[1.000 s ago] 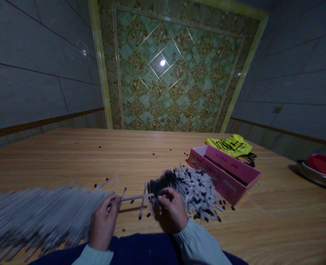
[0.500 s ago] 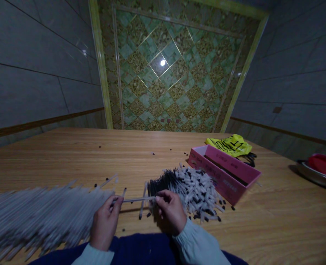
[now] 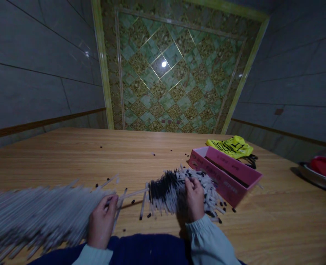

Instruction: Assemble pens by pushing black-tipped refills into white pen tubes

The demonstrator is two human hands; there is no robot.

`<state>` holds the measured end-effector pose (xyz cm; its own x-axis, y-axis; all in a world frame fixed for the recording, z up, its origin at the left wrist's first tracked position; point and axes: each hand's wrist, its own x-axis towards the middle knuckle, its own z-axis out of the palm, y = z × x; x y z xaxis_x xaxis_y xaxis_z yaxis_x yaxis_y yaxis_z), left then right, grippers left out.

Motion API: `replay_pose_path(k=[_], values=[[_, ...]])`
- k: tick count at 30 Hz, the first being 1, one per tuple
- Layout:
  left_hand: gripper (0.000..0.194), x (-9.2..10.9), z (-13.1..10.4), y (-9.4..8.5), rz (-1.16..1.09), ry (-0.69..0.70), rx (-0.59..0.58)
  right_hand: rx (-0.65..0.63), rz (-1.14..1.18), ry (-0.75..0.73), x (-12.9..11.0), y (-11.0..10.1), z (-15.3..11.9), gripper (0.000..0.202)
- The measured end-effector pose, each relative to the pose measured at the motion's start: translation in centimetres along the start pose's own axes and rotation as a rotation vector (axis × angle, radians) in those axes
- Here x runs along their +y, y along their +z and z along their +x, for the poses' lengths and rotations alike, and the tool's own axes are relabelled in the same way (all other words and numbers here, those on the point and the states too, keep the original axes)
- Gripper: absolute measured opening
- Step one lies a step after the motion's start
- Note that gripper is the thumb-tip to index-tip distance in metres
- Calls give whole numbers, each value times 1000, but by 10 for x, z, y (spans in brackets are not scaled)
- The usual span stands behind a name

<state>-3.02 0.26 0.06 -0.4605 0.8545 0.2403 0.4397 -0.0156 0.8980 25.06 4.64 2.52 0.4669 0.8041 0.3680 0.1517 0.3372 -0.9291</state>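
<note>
My left hand point(image 3: 103, 217) is closed on a thin translucent tube point(image 3: 135, 193) that points right, toward the middle pile. Left of that hand lies a wide heap of similar long tubes point(image 3: 41, 213). My right hand point(image 3: 194, 197) hovers at a pile of short white pieces with dark ends point(image 3: 208, 184), its thumb and fingers pinched together; whatever is between them is too small to make out. Beside it, dark-tipped sticks point(image 3: 163, 189) lie in a row. A few loose tubes rest between the heaps.
An open pink box point(image 3: 223, 175) stands behind the short pieces, with a yellow bag point(image 3: 231, 146) beyond it. At the right edge is a metal dish point(image 3: 317, 176) with a red item point(image 3: 325, 167). Small black bits are scattered on the wooden table point(image 3: 77, 154).
My right hand has left the tube and moved right and away, over the short pieces. My left hand has shifted slightly left, and its tube now slants upward to the right.
</note>
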Motion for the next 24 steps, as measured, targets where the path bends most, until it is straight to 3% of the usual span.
replay_pose_path(k=[2, 4, 9, 12, 16, 19, 21, 24], values=[[42, -1, 0, 2, -38, -19, -6, 81, -72, -83, 1, -3, 2, 29], [41, 1, -1, 3, -59, -37, -18, 54, -178, -165, 3, -2, -3, 26], [41, 7, -4, 2, -94, -73, -26, -173, -424, -352, 8, 8, -19, 20], [43, 9, -4, 2, -116, -94, -24, -286, -542, -380, 8, 11, -24, 18], [48, 10, -4, 3, -200, -117, -14, -319, -660, -320, 6, 11, -25, 14], [51, 12, -6, 6, -296, -157, -22, -311, -616, -255, -1, 13, -26, 15], [52, 14, -8, 9, -378, -201, -43, -339, -463, -182, -8, 18, -31, 13], [49, 16, -13, 15, -490, -250, -125, -513, -58, 60, -15, 32, -48, 19]])
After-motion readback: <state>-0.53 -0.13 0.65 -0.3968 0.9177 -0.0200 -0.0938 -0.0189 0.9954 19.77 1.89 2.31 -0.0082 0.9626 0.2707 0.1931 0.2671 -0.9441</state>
